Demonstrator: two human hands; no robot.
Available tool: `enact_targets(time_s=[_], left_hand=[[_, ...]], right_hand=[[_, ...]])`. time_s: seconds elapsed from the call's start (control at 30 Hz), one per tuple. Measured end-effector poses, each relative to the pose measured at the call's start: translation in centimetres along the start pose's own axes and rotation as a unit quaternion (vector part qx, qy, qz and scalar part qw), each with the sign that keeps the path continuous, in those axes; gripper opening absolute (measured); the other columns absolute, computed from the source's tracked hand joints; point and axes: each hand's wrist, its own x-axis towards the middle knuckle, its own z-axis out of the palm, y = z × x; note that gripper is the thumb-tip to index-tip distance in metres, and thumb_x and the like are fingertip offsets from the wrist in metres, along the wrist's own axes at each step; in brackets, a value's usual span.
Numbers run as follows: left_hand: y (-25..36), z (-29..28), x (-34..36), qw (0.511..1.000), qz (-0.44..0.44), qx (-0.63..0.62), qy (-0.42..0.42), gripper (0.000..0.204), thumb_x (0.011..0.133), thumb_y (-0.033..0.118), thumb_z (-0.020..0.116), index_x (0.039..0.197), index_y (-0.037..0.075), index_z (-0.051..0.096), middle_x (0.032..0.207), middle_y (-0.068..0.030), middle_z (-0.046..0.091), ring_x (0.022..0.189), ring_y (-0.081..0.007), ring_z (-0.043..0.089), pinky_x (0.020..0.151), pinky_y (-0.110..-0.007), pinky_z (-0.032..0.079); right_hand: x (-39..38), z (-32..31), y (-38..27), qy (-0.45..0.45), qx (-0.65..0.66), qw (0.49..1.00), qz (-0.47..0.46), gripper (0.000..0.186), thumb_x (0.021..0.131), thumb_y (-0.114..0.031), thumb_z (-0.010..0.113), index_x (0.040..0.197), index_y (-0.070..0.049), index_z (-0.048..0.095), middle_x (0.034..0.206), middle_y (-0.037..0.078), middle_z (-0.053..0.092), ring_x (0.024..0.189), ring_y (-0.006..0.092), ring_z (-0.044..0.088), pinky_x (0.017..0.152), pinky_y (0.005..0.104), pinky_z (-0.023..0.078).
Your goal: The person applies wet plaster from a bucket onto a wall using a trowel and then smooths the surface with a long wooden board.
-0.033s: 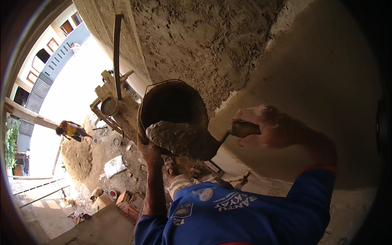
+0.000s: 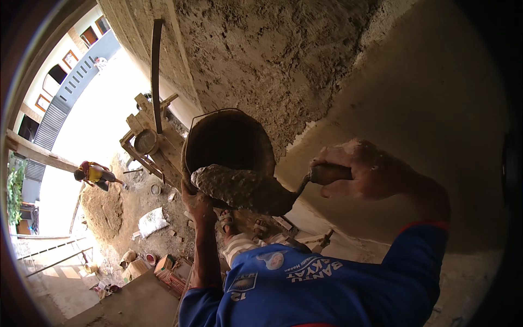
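My right hand (image 2: 357, 171) is closed round the dark handle of a trowel, whose blade carries a heaped lump of wet grey mortar (image 2: 231, 185) across the lower rim of a mortar-crusted bucket (image 2: 229, 139). My left hand (image 2: 196, 199) grips the bucket at its lower left side, its fingers partly hidden behind the mortar. The bucket has a wire handle and a dark interior. Beyond it rises a wall of rough, lumpy render (image 2: 272, 54), which meets a smoother plastered surface (image 2: 414, 109) on the right along a ragged pale edge.
A wooden scaffold (image 2: 171, 155) with a round tub (image 2: 145, 141) and an upright strip stands left of the bucket. Below, another person (image 2: 95, 174) bends by a sand pile (image 2: 103, 212). A white sack (image 2: 152, 220), bricks (image 2: 174, 272) and a gate (image 2: 76, 82) are also visible.
My right hand and the trowel have shifted slightly to the right. The bucket and the lump of mortar have moved very slightly too.
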Motion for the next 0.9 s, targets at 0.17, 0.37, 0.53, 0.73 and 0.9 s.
enact_targets(time_s=[0.17,0.37,0.53,0.73,0.9], left_hand=[[-3.2,1.1,-1.0,0.998,-0.047,0.023,0.019,0.054,0.069,-0.004,0.052,0.123,-0.002,0.048,0.105,-0.0107,0.061,0.088,-0.0197,0.061,0.077,-0.029,0.051],[-3.6,0.0,-2.2,0.998,-0.039,0.045,0.013,0.049,0.07,-0.004,0.053,0.119,-0.003,0.051,0.099,-0.01,0.062,0.088,-0.0189,0.06,0.08,-0.028,0.048],[-3.5,2.3,-3.6,0.997,-0.071,0.029,-0.026,0.052,0.068,-0.012,0.049,0.119,-0.003,0.051,0.104,-0.009,0.062,0.092,-0.0177,0.06,0.084,-0.028,0.047],[-1.6,3.8,-5.1,0.997,-0.051,-0.044,-0.031,0.054,0.069,-0.011,0.048,0.122,-0.003,0.049,0.111,-0.0099,0.06,0.099,-0.018,0.059,0.09,-0.028,0.045],[-2.8,4.6,-7.2,0.998,-0.002,-0.042,-0.042,0.053,0.07,-0.006,0.051,0.123,-0.004,0.047,0.111,-0.0095,0.06,0.102,-0.0168,0.058,0.091,-0.027,0.044]], right_hand=[[-2.5,-1.5,8.6,0.136,0.046,0.955,0.261,0.05,0.087,-0.034,0.063,0.123,0.001,0.052,0.11,0.014,0.06,0.084,0.0213,0.063,0.077,0.0334,0.051],[-7.3,-9.3,5.5,0.451,-0.095,0.846,0.27,0.061,0.087,-0.044,0.059,0.133,-0.005,0.046,0.127,0.016,0.049,0.099,0.0217,0.058,0.078,0.0325,0.051],[-4.2,2.1,9.0,0.094,0.095,0.94,0.314,0.052,0.085,-0.023,0.064,0.127,0.002,0.046,0.117,0.018,0.052,0.082,0.0187,0.061,0.067,0.0321,0.052],[2.2,10.6,7.9,-0.084,0.19,0.923,0.324,0.042,0.086,-0.025,0.061,0.115,0.002,0.049,0.085,0.016,0.064,0.066,0.0222,0.064,0.067,0.036,0.053],[7.0,16.5,9.7,0.0,0.282,0.924,0.259,0.039,0.082,-0.018,0.061,0.113,0.002,0.048,0.075,0.018,0.062,0.067,0.0238,0.065,0.059,0.0361,0.054]])
